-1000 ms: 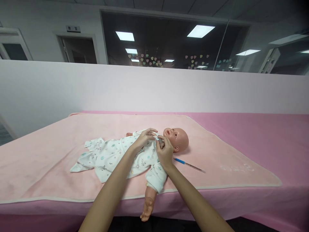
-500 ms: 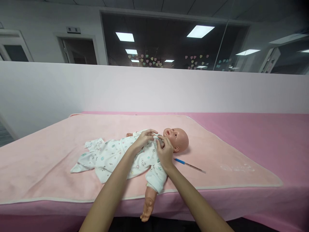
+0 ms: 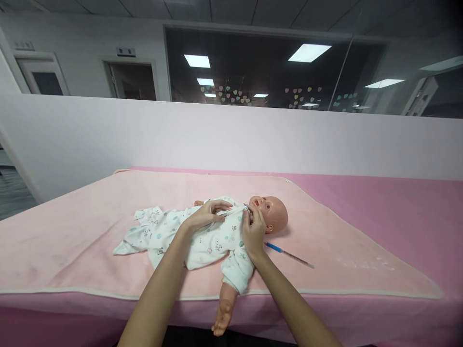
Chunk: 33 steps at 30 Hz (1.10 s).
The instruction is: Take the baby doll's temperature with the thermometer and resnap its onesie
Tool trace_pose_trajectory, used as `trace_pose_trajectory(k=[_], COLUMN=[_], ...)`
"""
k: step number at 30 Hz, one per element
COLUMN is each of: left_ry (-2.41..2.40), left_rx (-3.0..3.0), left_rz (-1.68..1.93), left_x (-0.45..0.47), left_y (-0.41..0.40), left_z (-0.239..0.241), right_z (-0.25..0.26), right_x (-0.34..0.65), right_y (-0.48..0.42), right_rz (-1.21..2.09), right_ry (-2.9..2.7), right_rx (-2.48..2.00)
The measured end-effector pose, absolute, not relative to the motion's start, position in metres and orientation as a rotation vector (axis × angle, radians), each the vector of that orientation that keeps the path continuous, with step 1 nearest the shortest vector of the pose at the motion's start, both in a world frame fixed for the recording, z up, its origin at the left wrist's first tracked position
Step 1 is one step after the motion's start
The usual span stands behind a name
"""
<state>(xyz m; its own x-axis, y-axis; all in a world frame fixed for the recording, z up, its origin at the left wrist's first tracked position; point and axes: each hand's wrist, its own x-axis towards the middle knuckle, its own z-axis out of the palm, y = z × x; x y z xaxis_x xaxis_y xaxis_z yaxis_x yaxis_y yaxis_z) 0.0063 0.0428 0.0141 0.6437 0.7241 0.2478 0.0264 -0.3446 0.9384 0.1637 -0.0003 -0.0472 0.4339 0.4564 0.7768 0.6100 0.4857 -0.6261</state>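
A baby doll lies on its back, its head to the right, in a white patterned baby outfit. My right hand pinches the outfit's collar edge just below the doll's chin. Over the doll's chest is my left hand, its thumb and fingers apart, touching the fabric of the front. One bare doll arm sticks out of its sleeve towards me, over the table's front edge. The doll's neck is partly hidden behind my right hand.
A thin rod with a blue end lies right of my right wrist. Under the doll spreads a peach blanket with a pale border, on a pink table cover. A white partition rises behind the table.
My left hand has moved left, away from the collar, and its fingers have opened. My right hand stays at the collar. The camera view has shifted slightly.
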Motion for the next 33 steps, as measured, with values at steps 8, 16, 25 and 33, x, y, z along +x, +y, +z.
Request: trace_pose_trajectory(k=[8,16,25,33], left_ry=[0.704,0.809,0.754,0.648], left_rx=[1.752,1.793,1.754,1.857], left_rz=[0.964,1.017,0.997,0.940], left_x=[0.004,0.007,0.008,0.009], left_y=[0.037,0.039,0.032,0.028], left_z=[0.008,0.004,0.011,0.014], right_z=[-0.047,-0.034,-0.038,-0.037], right_x=[0.155,0.132,0.139,0.139], right_y=[-0.006,0.005,-0.005,-0.001], right_rz=[-0.551,-0.443,-0.359,-0.282], right_ry=[-1.797,-1.679,-1.612,-1.490], right_rx=[-1.096,-1.332,-1.121,-1.124])
